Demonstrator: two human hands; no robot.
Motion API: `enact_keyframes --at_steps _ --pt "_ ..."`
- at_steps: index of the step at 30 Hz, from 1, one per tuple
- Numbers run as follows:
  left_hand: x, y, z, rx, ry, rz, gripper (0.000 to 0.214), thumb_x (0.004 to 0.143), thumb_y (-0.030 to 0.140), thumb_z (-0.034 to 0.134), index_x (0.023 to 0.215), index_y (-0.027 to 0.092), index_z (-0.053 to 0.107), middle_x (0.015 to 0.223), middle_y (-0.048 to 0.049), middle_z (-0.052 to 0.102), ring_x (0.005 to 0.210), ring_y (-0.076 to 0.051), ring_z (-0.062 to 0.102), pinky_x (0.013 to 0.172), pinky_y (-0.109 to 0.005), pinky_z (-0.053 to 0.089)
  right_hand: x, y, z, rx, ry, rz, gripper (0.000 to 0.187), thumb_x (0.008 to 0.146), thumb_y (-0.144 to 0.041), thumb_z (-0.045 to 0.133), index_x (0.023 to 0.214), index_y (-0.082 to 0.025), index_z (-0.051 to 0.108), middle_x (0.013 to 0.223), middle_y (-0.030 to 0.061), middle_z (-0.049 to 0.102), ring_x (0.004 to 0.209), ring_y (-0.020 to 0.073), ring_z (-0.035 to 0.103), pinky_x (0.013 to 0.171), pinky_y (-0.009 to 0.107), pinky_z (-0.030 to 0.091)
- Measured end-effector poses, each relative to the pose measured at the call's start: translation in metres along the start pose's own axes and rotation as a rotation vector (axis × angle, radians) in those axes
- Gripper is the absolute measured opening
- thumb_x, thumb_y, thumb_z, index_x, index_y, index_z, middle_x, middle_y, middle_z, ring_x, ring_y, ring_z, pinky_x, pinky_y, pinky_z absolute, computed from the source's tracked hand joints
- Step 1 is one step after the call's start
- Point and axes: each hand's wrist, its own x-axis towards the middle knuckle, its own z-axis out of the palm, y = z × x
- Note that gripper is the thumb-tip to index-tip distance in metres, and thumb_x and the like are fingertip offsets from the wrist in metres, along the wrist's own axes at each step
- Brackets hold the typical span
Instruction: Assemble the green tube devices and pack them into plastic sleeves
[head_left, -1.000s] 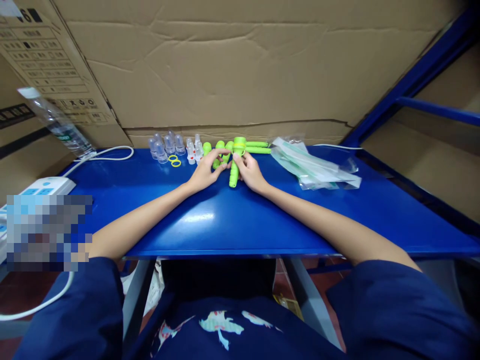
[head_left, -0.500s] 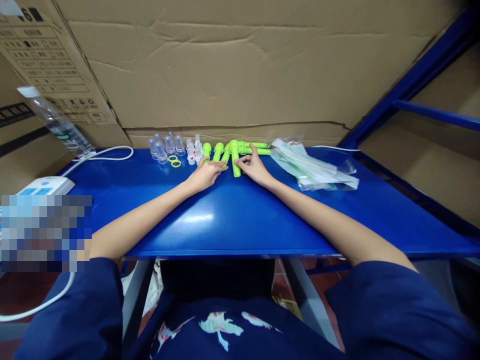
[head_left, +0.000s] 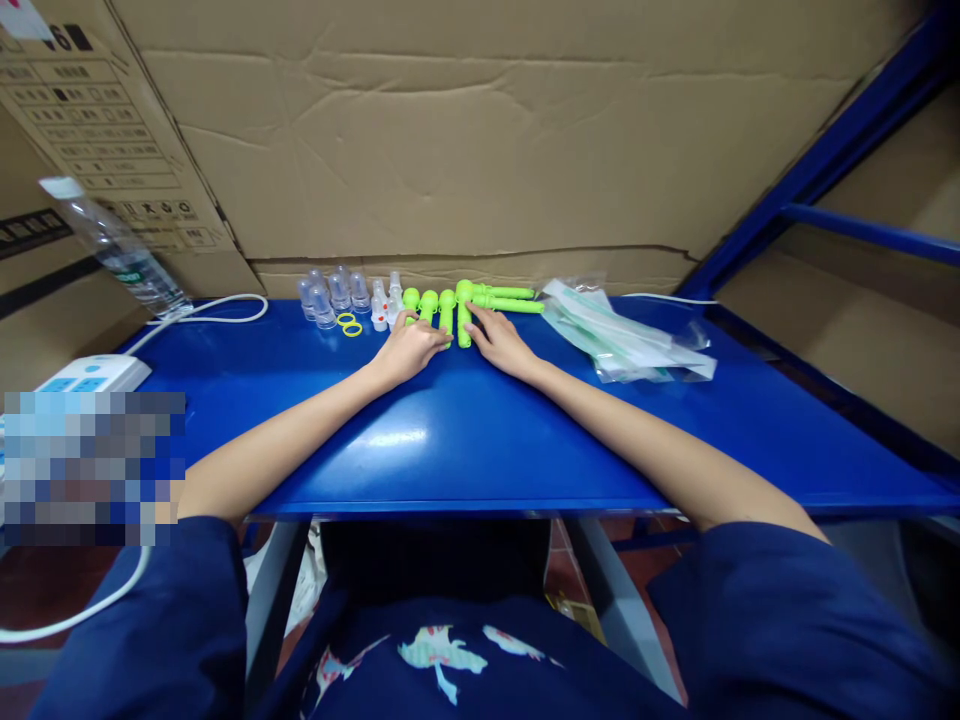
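Note:
Several bright green microphone-shaped tubes point(head_left: 448, 305) with round heads lie side by side on the blue table. My left hand point(head_left: 411, 352) spans the lower ends of the left ones, thumb at one side and bent fingers at the other. My right hand point(head_left: 504, 342) rests beside the rightmost upright-lying tube point(head_left: 464, 318); its index finger and thumb are apart, both touching that tube's right side. Two more green tubes point(head_left: 510, 303) lie crosswise behind my right hand. White-and-clear small pieces point(head_left: 380, 308) with red spots stand left of the row.
Clear domed caps point(head_left: 325, 308) and two yellow rings point(head_left: 349, 325) are at the left. Clear plastic bags point(head_left: 630, 335) lie at the right. A water bottle point(head_left: 127, 255), a white cable point(head_left: 217, 310) and a power strip point(head_left: 105, 375) are farther left. Cardboard point(head_left: 450, 150) stands behind.
The green tubes have been straightened into a closer, more parallel row. My right thumb and finger have shifted up along the rightmost tube; my left fingers have slid slightly down.

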Motion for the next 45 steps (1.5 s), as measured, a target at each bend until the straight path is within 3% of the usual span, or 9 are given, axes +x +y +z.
enact_keyframes --at_steps 5,10,14,19,24,27,33,39,45 --pt "-0.002 0.001 0.001 0.042 0.032 0.019 0.02 0.099 0.024 0.063 0.107 0.025 0.081 0.109 -0.0099 0.083 0.098 -0.027 0.073 0.104 -0.052 0.041 0.004 0.013 -0.008 -0.143 0.054 0.064 0.055 0.104 -0.038 0.04 0.15 -0.011 0.054 0.154 0.0223 0.054 0.143 0.0393 0.048 0.119 0.061 0.037" --pt "0.0 0.013 -0.013 0.093 0.056 -0.01 0.028 0.104 0.028 0.052 0.116 0.021 0.075 0.123 -0.0113 0.079 0.113 -0.031 0.069 0.105 -0.054 0.039 0.006 0.025 -0.022 -0.254 0.046 0.209 0.064 0.1 -0.028 0.041 0.161 -0.006 0.038 0.164 0.0242 0.041 0.151 0.0411 0.037 0.12 0.066 0.03" --pt "0.006 0.009 -0.042 0.174 0.205 -0.215 0.037 0.104 0.03 0.044 0.131 0.014 0.064 0.133 -0.017 0.07 0.126 -0.032 0.062 0.105 -0.051 0.042 0.004 0.014 -0.029 -0.402 -0.05 0.335 0.061 0.102 -0.028 0.038 0.159 -0.004 0.038 0.157 0.0262 0.048 0.146 0.0409 0.04 0.117 0.062 0.032" --pt "0.003 -0.026 -0.067 0.173 0.368 -0.561 0.044 0.1 0.029 0.043 0.139 0.015 0.057 0.142 -0.0203 0.06 0.129 -0.03 0.059 0.102 -0.046 0.047 -0.001 -0.012 -0.031 -0.587 -0.076 0.309 0.051 0.106 -0.034 0.035 0.137 0.0 0.059 0.141 0.0289 0.056 0.135 0.0432 0.046 0.109 0.058 0.036" --pt "-0.007 -0.041 -0.066 0.303 0.163 -0.74 0.05 0.101 0.026 0.044 0.146 0.005 0.049 0.15 -0.0239 0.05 0.12 -0.033 0.064 0.08 -0.043 0.051 -0.004 -0.025 -0.032 -0.603 -0.137 0.336 0.047 0.106 -0.029 0.036 0.134 0.001 0.057 0.135 0.0293 0.06 0.127 0.0412 0.055 0.107 0.053 0.04" --pt "-0.005 -0.038 -0.061 0.341 0.045 -0.776 0.049 0.101 0.024 0.049 0.146 0.004 0.051 0.147 -0.0256 0.055 0.115 -0.034 0.066 0.088 -0.045 0.052 -0.004 -0.029 -0.033 -0.572 -0.176 0.38 0.045 0.106 -0.026 0.035 0.135 0.002 0.054 0.136 0.0305 0.06 0.124 0.0402 0.058 0.103 0.049 0.045" --pt "0.002 -0.041 -0.055 0.36 -0.265 -0.794 0.024 0.082 0.016 0.065 0.104 0.01 0.074 0.106 -0.0233 0.077 0.11 -0.045 0.07 0.091 -0.057 0.054 -0.004 -0.032 -0.034 -0.572 -0.192 0.381 0.044 0.106 -0.025 0.035 0.134 0.003 0.053 0.136 0.0316 0.059 0.126 0.0423 0.058 0.104 0.049 0.047" --pt "0.002 -0.038 -0.061 0.363 -0.268 -0.854 0.05 0.079 0.001 0.056 0.128 0.004 0.066 0.119 -0.0306 0.073 0.117 -0.047 0.07 0.096 -0.058 0.051 -0.003 -0.029 -0.034 -0.54 -0.18 0.384 0.041 0.106 -0.023 0.039 0.134 0.003 0.054 0.136 0.0322 0.059 0.125 0.042 0.06 0.104 0.05 0.049" --pt "0.002 -0.025 -0.067 0.394 -0.109 -0.786 0.046 0.093 0.003 0.042 0.135 0.0 0.059 0.13 -0.0341 0.066 0.126 -0.046 0.063 0.102 -0.055 0.045 -0.002 -0.018 -0.028 -0.293 -0.08 0.385 0.048 0.105 -0.024 0.038 0.146 -0.001 0.046 0.138 0.0298 0.061 0.128 0.0416 0.061 0.107 0.055 0.049"
